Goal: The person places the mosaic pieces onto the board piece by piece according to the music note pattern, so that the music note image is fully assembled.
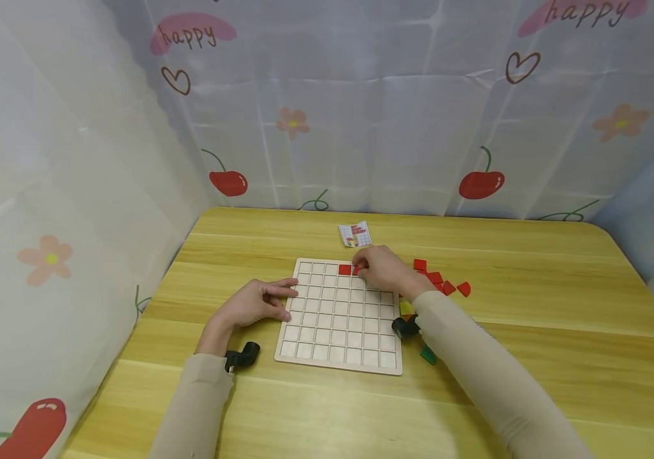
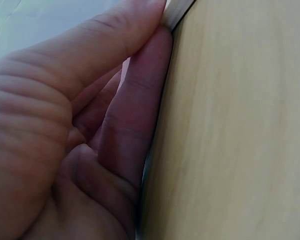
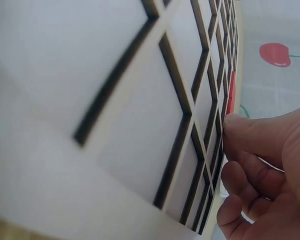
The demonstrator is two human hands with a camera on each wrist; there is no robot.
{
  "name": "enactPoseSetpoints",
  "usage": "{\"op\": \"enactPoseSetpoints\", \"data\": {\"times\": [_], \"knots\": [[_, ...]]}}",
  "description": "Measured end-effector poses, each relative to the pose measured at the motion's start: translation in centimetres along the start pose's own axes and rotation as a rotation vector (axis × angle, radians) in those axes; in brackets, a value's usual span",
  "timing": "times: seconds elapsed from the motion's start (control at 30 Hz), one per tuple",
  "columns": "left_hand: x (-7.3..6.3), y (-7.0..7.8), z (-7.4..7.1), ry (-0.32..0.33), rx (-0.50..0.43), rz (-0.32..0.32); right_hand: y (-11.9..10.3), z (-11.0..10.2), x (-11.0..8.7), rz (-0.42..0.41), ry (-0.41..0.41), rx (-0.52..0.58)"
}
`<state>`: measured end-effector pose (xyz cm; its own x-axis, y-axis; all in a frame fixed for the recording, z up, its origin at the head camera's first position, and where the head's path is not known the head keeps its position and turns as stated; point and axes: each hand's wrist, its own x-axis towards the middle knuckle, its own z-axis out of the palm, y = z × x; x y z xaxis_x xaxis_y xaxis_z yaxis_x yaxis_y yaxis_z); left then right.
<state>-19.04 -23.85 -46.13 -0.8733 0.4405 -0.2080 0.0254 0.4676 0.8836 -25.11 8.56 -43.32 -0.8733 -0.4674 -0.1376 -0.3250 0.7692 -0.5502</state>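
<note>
A pale square board (image 1: pixel 338 365) with a raised grid lies on the table, one red square tile (image 1: pixel 345 269) set in its far row. My right hand (image 1: pixel 384 268) is over the far edge, its thumb and finger pinching a second red tile (image 1: pixel 356 271) at the cell just right of the first. In the right wrist view the thumb (image 3: pixel 255 132) meets red at the board's far edge, and the tile is mostly hidden. My left hand (image 1: pixel 252 303) touches the board's left edge with extended fingers and thumb; the left wrist view shows its fingers (image 2: pixel 135 110) low against the table.
Several loose red pieces (image 1: pixel 435 278) lie right of the board, with a yellow piece (image 1: pixel 406 308) and a green piece (image 1: pixel 428 355) nearer, partly behind the right arm. A small printed pattern card (image 1: pixel 356 234) lies beyond the board. A patterned curtain (image 1: pixel 384 146) stands behind the table.
</note>
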Motion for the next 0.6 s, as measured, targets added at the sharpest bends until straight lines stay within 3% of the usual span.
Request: {"op": "enactPoseSetpoints", "data": {"times": [0.33, 0.6], "knots": [[-0.01, -0.18, 0.03, -0.005, -0.011, 0.003, -0.03, 0.25, 0.11, 0.053, 0.026, 0.044], [0.18, -0.47, -0.04, -0.006, -0.030, 0.012, -0.06, -0.04, 0.03, -0.006, 0.024, 0.028]]}}
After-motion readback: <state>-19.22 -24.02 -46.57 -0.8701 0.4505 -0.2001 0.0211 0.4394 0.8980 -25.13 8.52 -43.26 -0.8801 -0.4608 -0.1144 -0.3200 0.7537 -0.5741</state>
